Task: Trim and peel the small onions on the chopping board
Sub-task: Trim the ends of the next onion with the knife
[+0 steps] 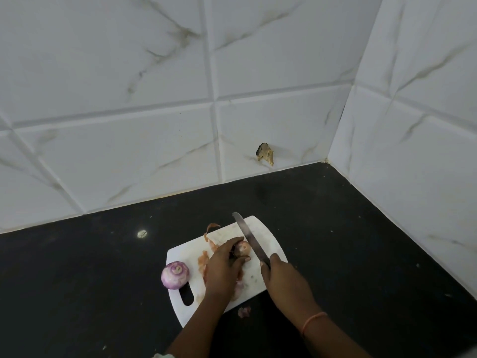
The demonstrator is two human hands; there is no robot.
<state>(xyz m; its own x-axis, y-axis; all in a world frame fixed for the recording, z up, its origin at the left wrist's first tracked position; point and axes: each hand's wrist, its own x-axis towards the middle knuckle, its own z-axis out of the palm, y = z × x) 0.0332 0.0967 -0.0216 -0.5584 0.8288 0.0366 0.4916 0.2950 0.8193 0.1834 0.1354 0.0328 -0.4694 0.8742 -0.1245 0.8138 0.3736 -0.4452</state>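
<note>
Progress, as judged: approx. half done. One peeled onion (175, 275), purple-white w/ cut top showing, sat at the near-left edge of the chopping board (268, 236), beside the board's handle slot (187, 295); it looked finished. A second onion (243, 248) lay at board centre w/ papery skin apparently part on. Left hand (222, 264) was clamped on it, fingers and thumb curled round it. Right hand (284, 277) gripped the handle of a knife (249, 237), blade angled up and away over the far half of the board, just right of the held onion; blade-to-onion contact couldn't be told. Trim and peel of this one remained, as far as visible. Something pale showed on the board under the left wrist; could be another onion or scrap, unclear.

Surroundings, rel. to board: loose peels (206, 257) littered the board left of the held onion, one strip curling off the far edge. A small purple scrap (244, 311) lay on the black counter (103, 254) just off the near edge. Tiled wall (154, 99) stood beyond the far side, w/ a chipped hole (265, 154) low down. Orange thread band (313, 320) on right wrist.

Obstructions: peel litter crowded the working area.
</note>
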